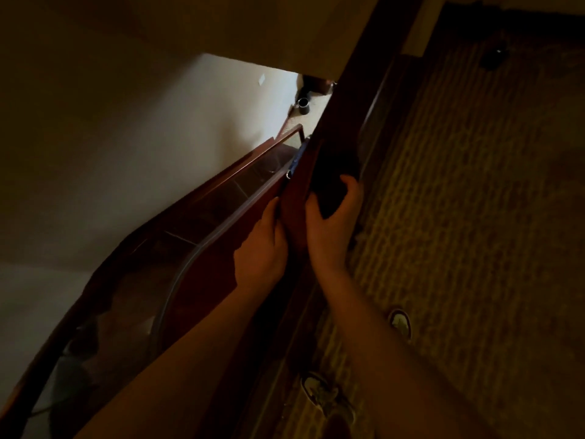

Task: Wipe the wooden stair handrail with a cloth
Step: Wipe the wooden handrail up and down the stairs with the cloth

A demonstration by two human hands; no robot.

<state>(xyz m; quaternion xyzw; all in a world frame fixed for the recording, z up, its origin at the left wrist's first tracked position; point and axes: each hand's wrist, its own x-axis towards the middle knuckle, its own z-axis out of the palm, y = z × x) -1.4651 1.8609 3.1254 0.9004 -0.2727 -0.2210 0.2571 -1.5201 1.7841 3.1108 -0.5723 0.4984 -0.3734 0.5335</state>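
Note:
The dark red-brown wooden handrail (342, 122) runs from the lower middle up to the upper right of the dim head view. My right hand (332, 229) grips a dark cloth (332, 182) pressed on the rail's top, thumb on the left, fingers curled over the right side. My left hand (262, 248) holds the rail's left face just below, its fingertips hidden behind the wood.
A lower flight with a second handrail (221, 182) and a glass panel drops away on the left beside a pale wall. A dark cup (304, 106) stands on the floor far below. Patterned carpet (459, 217) lies on the right, with my shoes (400, 323) on it.

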